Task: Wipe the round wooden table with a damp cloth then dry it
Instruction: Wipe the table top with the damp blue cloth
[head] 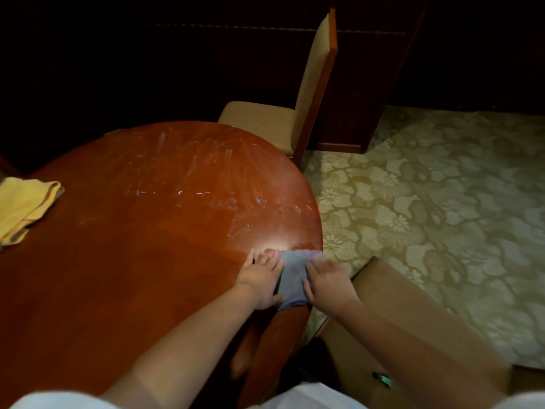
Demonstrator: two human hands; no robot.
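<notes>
A round, glossy reddish wooden table (147, 231) fills the left and middle of the view. Wet streaks show on its far right part. A small grey-blue cloth (292, 276) lies flat near the table's right edge. My left hand (262, 278) presses on the cloth's left side with straight fingers. My right hand (327, 281) rests on its right side, fingers lying over the cloth's edge. A folded yellow cloth (23, 208) lies on the table at the far left.
A wooden chair (306, 101) with tan upholstery stands behind the table. Another tan chair seat (392, 314) sits close on my right, under my right arm. Patterned green carpet (442, 202) covers the floor to the right. The background is dark.
</notes>
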